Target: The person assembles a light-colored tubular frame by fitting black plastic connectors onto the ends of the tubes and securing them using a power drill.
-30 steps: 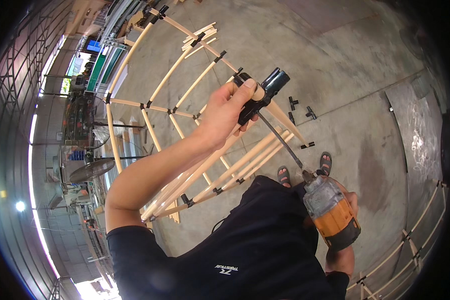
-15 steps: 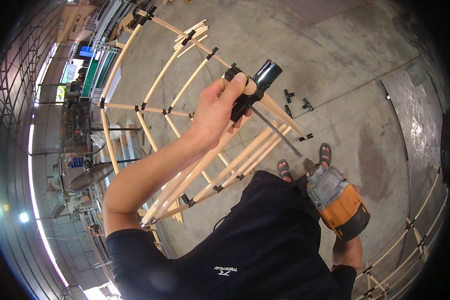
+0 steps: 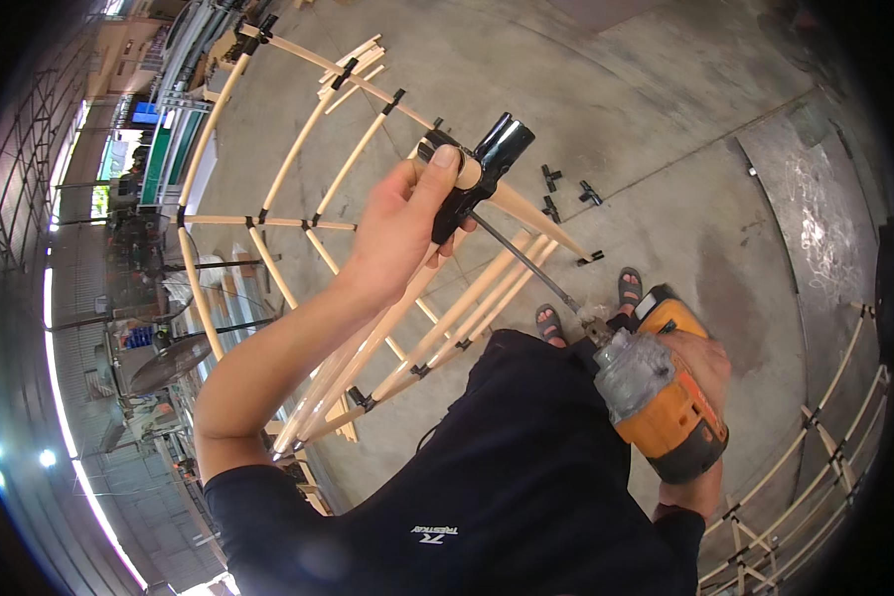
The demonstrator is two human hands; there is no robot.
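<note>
My left hand [image 3: 392, 223] is closed around a black pipe joint [image 3: 504, 147] at the upper end of a beige pipe [image 3: 538, 221], thumb on top. From the joint a long thin metal rod [image 3: 526, 262] slants down to the right. Its lower end meets the nose of an orange and grey power driver [image 3: 661, 402]. My right hand [image 3: 703, 366] is wrapped round the driver's handle, partly hidden behind its body. Whether the rod is locked in the driver's nose cannot be made out.
A frame of beige pipes [image 3: 278, 263] with black joints stands at the left. Several loose black joints [image 3: 590, 193] lie on the concrete floor beyond my feet. A metal sheet [image 3: 815, 209] lies at the right, with another pipe frame [image 3: 810, 417] at lower right. A fan [image 3: 174, 360] stands far left.
The driver has come up against the rod's lower end, closing the earlier gap. It has turned, bringing its handle and my right fingers into view. My left hand keeps its hold on the joint.
</note>
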